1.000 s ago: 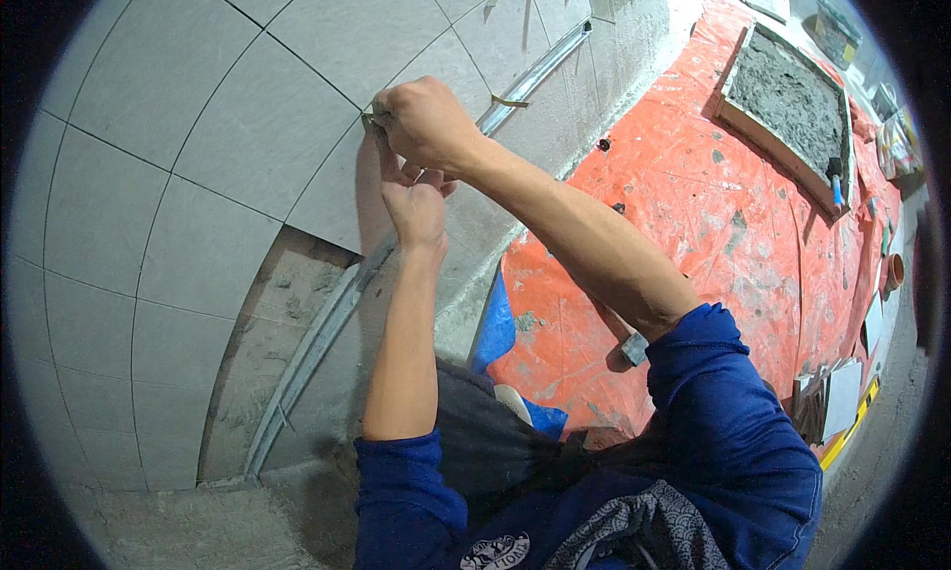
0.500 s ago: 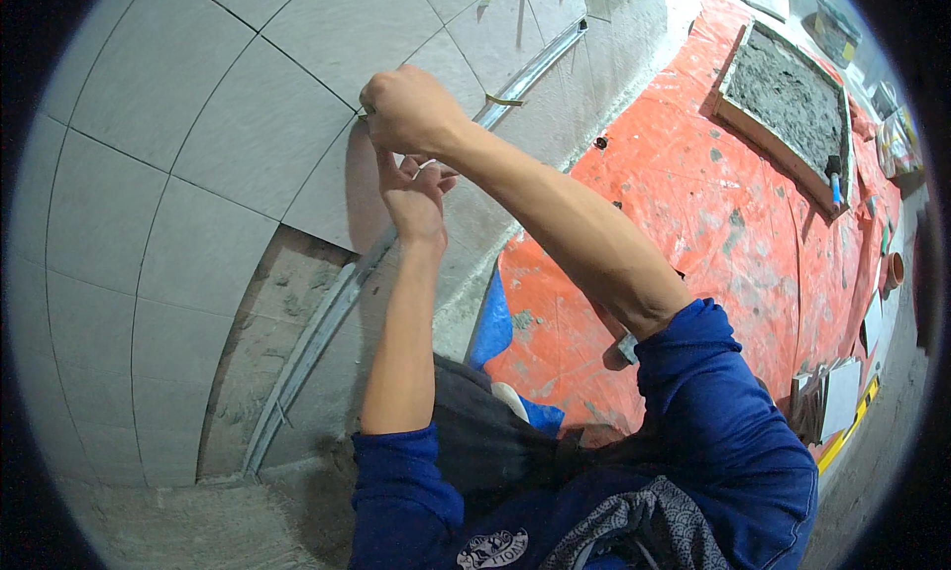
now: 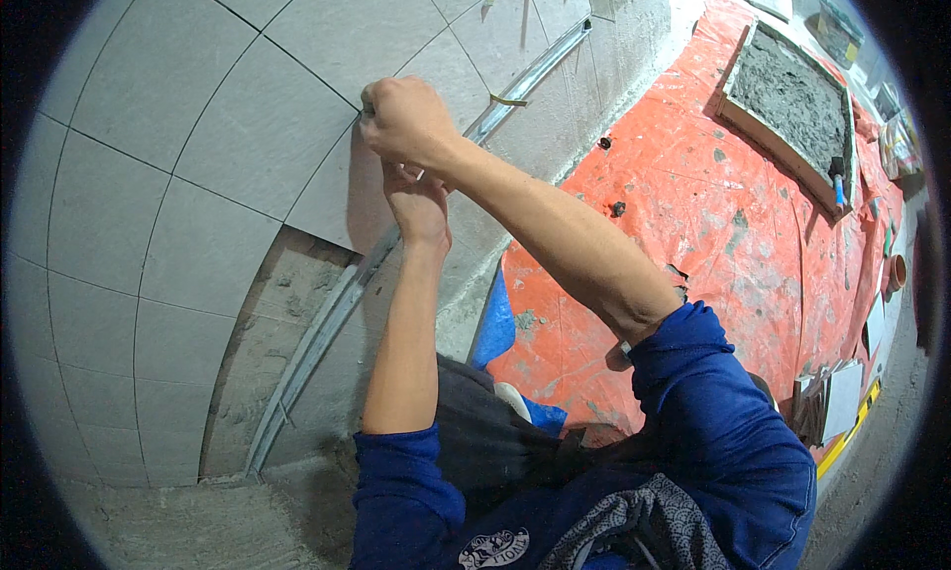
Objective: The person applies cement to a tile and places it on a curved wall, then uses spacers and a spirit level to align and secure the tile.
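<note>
My right hand (image 3: pixel 408 122) is closed against the grey wall tiles (image 3: pixel 267 124), at a corner where several joints meet. What its fingers grip is hidden. Just below it, my left hand (image 3: pixel 420 211) has its fingers curled up under the right one, with a small white piece (image 3: pixel 417 175) showing between them; most of those fingers are covered. Beneath the tile row, a metal rail (image 3: pixel 322 330) runs slantwise along the wall, past both hands. To the right of my right hand, a thin yellow-green strip (image 3: pixel 509 102) sticks out of a tile joint.
A gap of rough bare wall (image 3: pixel 272 308) lies left of the rail. An orange sheet (image 3: pixel 584 273) covers the floor at right, bearing a wooden tray of grey mortar (image 3: pixel 728 104) with a blue-handled tool (image 3: pixel 838 191). Stacked tiles (image 3: pixel 842 397) stand at lower right.
My right hand has shifted slightly down and turned over the left fingers. The left fingers, spread more before, are now drawn in and more hidden.
</note>
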Demonstrator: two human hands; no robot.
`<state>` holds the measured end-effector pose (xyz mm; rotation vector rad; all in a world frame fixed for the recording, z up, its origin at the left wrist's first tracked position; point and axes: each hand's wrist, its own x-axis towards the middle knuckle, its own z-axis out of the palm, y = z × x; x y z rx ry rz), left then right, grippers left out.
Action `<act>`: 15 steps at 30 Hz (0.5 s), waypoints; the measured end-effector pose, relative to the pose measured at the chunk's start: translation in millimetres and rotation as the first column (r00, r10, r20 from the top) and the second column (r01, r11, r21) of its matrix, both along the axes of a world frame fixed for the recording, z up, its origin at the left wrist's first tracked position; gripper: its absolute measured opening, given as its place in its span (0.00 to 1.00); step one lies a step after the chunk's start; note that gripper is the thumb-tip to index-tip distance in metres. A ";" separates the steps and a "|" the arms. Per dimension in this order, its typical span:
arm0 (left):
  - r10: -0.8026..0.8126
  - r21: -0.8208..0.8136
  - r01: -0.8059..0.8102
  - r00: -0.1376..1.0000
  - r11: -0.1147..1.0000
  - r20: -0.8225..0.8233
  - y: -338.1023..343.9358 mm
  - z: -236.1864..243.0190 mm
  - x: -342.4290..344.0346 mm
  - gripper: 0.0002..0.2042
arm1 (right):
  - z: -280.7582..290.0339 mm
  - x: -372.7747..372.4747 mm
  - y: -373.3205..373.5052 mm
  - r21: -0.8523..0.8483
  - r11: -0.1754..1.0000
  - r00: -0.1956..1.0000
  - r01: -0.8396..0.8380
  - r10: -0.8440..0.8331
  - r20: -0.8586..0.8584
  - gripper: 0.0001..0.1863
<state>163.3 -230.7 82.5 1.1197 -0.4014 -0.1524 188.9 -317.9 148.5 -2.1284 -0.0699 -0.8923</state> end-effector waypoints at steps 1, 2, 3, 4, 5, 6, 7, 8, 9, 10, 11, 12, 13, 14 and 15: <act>0.018 0.024 -0.018 1.000 1.000 -0.023 1.6 -1.1 2.0 0.21 | -1.1 1.7 0.8 0.019 1.000 1.000 0.001 -0.001 0.012 0.08; 0.009 0.025 -0.009 1.000 1.000 0.020 2.1 -2.4 3.2 0.20 | -1.7 3.3 1.6 0.038 0.999 1.000 0.012 -0.012 0.004 0.08; 0.033 0.039 -0.034 0.999 0.999 0.041 1.3 -4.1 3.6 0.20 | -2.1 4.7 2.1 0.036 0.999 1.000 0.008 -0.008 0.022 0.08; 0.056 0.053 -0.059 0.996 0.997 0.062 1.3 -4.7 3.9 0.19 | -2.5 5.8 2.5 0.031 0.999 1.000 0.013 -0.014 0.018 0.08; 0.042 0.080 -0.047 0.997 0.996 0.066 2.1 -4.2 4.2 0.19 | -2.8 6.4 2.5 0.026 0.999 1.000 0.019 -0.019 0.015 0.08; 0.027 0.107 -0.035 0.997 0.994 0.069 3.3 -3.2 3.9 0.19 | -3.1 6.6 2.3 0.033 0.999 1.000 0.013 -0.013 0.014 0.08; 0.042 0.137 -0.049 0.998 0.989 0.052 3.5 -2.5 3.1 0.20 | -3.4 6.4 2.0 0.041 0.999 1.000 0.007 -0.007 0.012 0.08; 0.022 0.113 -0.029 0.998 0.993 0.059 4.2 -1.4 2.3 0.20 | -3.7 5.7 1.5 0.044 0.999 1.000 0.008 -0.009 0.004 0.08; 0.031 0.091 -0.035 0.998 0.995 0.046 3.5 -0.9 1.1 0.21 | -4.0 4.8 1.0 0.054 0.999 1.000 0.003 -0.004 0.013 0.08; 0.032 0.087 -0.035 0.999 0.996 0.040 3.5 -0.1 0.1 0.22 | -4.3 3.6 0.3 0.059 0.998 1.000 0.006 -0.007 0.016 0.08; 0.032 0.082 -0.034 0.999 0.996 0.033 3.0 0.3 -0.8 0.23 | -4.6 2.1 -0.5 0.061 0.998 1.000 0.008 -0.008 0.006 0.08; 0.025 0.095 -0.028 0.999 0.995 0.034 2.9 1.0 -1.3 0.24 | -5.1 0.3 -1.9 0.075 0.997 1.000 -0.011 0.009 0.026 0.09; 0.020 0.108 -0.023 0.999 0.994 0.035 2.9 1.7 -1.7 0.26 | -5.7 -2.1 -3.5 0.086 0.996 0.999 -0.032 0.030 0.034 0.09; 0.038 0.125 -0.045 0.997 0.991 0.060 3.2 2.3 -2.1 0.28 | -6.5 -4.9 -5.3 0.099 0.994 0.999 -0.043 0.041 0.028 0.10; 0.055 0.142 -0.067 0.995 0.988 0.086 4.3 3.2 -2.6 0.30 | -7.7 -8.3 -7.0 0.120 0.992 0.996 -0.046 0.036 0.081 0.11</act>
